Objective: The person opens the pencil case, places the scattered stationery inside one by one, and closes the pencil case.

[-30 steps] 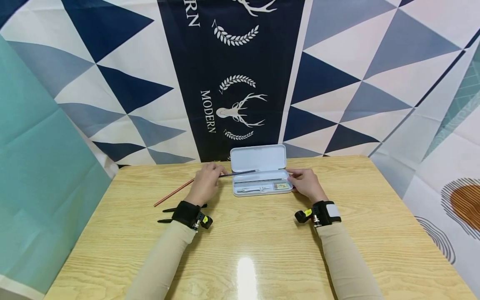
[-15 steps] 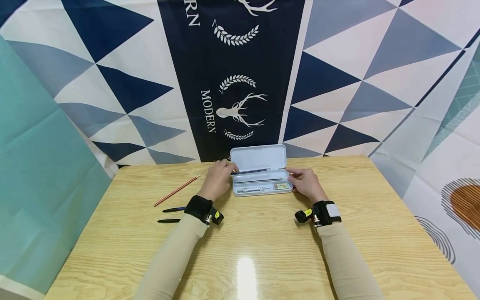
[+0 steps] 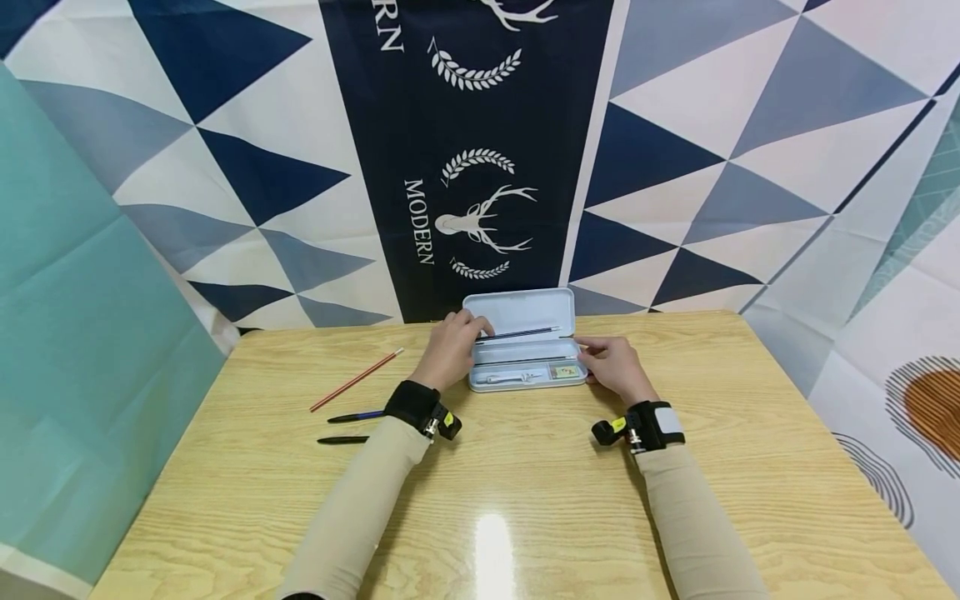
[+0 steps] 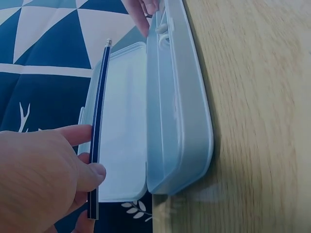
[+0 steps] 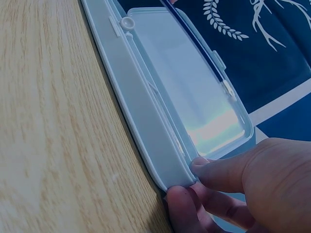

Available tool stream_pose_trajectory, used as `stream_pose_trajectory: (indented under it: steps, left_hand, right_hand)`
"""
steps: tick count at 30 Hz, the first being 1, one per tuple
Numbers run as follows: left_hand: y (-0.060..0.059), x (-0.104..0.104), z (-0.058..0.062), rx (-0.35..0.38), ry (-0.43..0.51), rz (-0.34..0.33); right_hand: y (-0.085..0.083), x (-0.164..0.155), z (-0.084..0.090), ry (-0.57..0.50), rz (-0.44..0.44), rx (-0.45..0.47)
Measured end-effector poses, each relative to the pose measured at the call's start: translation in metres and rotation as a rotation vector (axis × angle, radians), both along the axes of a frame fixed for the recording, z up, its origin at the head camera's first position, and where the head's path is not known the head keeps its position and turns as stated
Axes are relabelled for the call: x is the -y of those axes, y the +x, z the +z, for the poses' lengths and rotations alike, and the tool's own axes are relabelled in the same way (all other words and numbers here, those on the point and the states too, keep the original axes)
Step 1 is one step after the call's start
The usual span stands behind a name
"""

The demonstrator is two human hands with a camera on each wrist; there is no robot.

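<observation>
My left hand pinches a dark blue pencil between thumb and fingers. The pencil's eraser end points right, over the raised lid of a pale blue pencil case. At the case's right end, my right hand grips the corner, thumb at the rim and fingers around the outside. Within the case lie a compass, a small eraser with a colourful wrapper, and a thin dark pencil in the back compartment.
Left of the case, a red pencil lies slanted on the wooden table. A blue-and-black pen and a black pen lie nearer, by the left forearm. A patterned cloth hangs close behind the case.
My left hand has moved right with the dark blue pencil, from beside the red pencil to in front of the lid. My right hand has kept its grip on the case.
</observation>
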State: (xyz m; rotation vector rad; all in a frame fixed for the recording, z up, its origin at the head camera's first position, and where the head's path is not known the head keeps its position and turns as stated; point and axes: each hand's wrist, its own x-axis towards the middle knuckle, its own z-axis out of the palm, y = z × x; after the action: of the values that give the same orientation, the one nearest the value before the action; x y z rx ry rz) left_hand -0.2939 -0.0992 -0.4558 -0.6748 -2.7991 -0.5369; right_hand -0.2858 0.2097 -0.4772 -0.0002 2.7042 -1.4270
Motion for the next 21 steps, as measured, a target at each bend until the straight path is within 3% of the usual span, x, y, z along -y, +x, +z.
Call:
stream_pose_trajectory:
  steps: [6,7,10,12,14,20,21]
  left_hand:
    - [-0.007,-0.007,-0.007,-0.011,0.014,-0.042]
    - [-0.014,-0.005,-0.017,-0.028,0.016,-0.053]
    - [-0.016,-0.007,-0.022,-0.040,0.015,-0.059]
    - [-0.015,-0.009,-0.025,-0.031,0.010,-0.056]
    - [-0.002,-0.017,-0.009,0.009,-0.010,-0.030]
    - [-0.001,-0.023,-0.016,0.026,-0.040,-0.015]
    - [-0.009,-0.022,-0.026,0.008,-0.041,-0.021]
  right_hand:
    - [-0.001,-0.001,0.000,-0.009,0.006,-0.003]
    - [-0.001,-0.001,-0.001,-0.012,0.005,-0.001]
    - [-0.002,-0.001,-0.001,-0.017,0.002,0.003]
    - [-0.002,-0.001,-0.001,-0.015,0.001,0.005]
    - [-0.002,0.000,-0.001,-0.014,0.001,0.007]
    - [0.000,0.000,0.000,-0.011,0.002,0.006]
    - [0.001,-0.001,0.000,-0.011,0.002,0.008]
